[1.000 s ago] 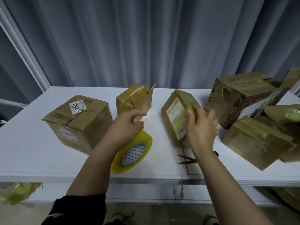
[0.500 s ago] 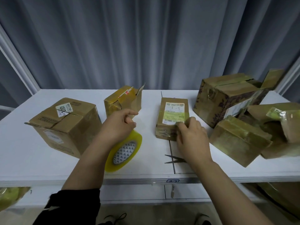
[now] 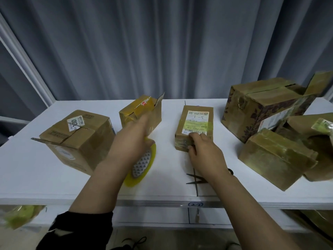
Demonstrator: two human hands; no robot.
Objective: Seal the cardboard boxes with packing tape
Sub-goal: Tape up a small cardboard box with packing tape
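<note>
The end of a box (image 3: pixel 195 127) is clasped by the right hand (image 3: pixel 204 153); leftward, tape (image 3: pixel 142 165) is covered by the blurred left hand (image 3: pixel 133 141), hold unclear.
</note>
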